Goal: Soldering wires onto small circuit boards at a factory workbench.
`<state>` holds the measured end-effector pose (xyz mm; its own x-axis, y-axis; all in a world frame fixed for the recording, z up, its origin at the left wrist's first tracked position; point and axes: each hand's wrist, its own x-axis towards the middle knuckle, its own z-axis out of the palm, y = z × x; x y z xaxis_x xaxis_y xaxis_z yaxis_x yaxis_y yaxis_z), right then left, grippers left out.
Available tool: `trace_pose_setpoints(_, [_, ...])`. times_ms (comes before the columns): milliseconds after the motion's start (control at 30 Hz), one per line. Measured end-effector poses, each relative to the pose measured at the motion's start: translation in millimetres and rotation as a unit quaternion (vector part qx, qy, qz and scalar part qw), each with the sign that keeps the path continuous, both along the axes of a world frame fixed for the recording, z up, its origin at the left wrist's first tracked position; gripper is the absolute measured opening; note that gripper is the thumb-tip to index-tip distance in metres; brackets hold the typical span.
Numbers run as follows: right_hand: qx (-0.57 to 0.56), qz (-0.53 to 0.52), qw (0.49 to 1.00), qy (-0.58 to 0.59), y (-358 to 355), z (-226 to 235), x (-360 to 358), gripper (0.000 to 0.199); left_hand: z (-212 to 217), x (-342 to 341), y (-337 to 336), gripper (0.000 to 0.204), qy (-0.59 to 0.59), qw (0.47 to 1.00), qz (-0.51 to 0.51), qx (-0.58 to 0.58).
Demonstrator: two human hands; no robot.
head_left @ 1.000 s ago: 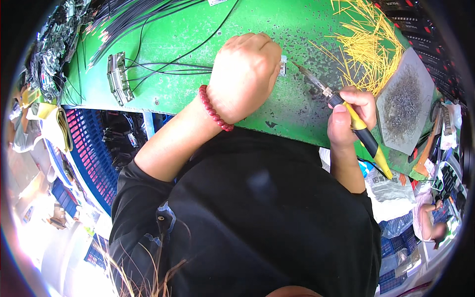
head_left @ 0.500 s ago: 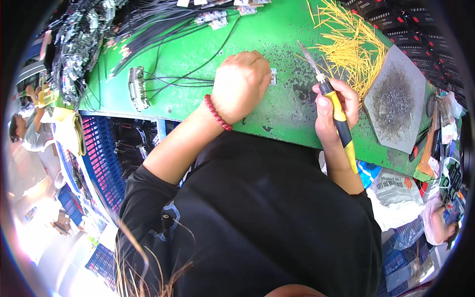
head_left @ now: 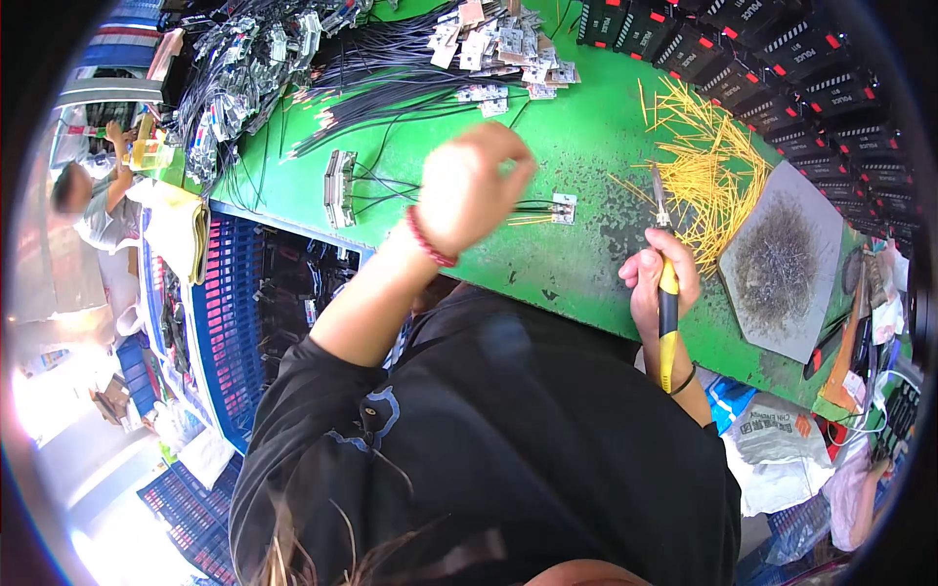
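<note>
Head camera looks down on the right hand (head_left: 660,283), fingers wrapped tight around a yellow-and-black-handled soldering iron (head_left: 665,293), its metal tip pointing up the green workbench (head_left: 586,146). Just left of the tip lies a small square circuit board with black leads (head_left: 563,208). Left hand (head_left: 476,186), blurred, hovers loosely curled above those leads; whether it pinches anything cannot be told. Yellow wire pieces (head_left: 718,176) lie beside a grey hexagonal plate (head_left: 782,264).

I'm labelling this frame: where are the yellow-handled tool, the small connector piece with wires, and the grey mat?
yellow-handled tool (head_left: 667,322), head view, on its handle.
small connector piece (head_left: 564,208), head view, its centre.
grey mat (head_left: 782,322), head view, bare lower part.
</note>
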<state>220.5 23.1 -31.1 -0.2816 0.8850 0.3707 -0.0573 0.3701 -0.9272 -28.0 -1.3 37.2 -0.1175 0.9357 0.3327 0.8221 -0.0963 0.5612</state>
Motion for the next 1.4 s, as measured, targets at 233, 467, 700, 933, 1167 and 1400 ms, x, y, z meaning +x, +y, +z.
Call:
trace_pose_setpoints(233, [-0.034,-0.003,0.999,-0.012,1,3,-9,0.018,2,-80,-20,0.009,0.043,0.993,0.098,-0.041])
trace_pose_setpoints(467, [-0.093,-0.012,0.996,-0.001,4,4,-8,0.02,13,-136,-22,0.011,0.151,0.973,0.165,-0.051])
trace_pose_setpoints(700, [-0.107,-0.011,0.994,-0.033,6,5,-9,0.019,5,-136,-29,0.016,0.266,0.954,0.097,-0.101])
trace_pose_setpoints(933, [-0.088,-0.003,0.995,-0.037,1,5,-11,0.017,-34,-146,-23,0.018,0.199,0.97,0.085,-0.11])
trace_pose_setpoints(1167, [-0.087,0.014,0.995,-0.044,5,3,-11,0.018,-27,-124,-25,0.027,0.141,0.986,0.059,-0.061])
trace_pose_setpoints(1400, [-0.093,0.018,0.995,-0.03,3,2,-8,0.017,-11,-72,3,0.037,0.07,0.986,-0.015,-0.152])
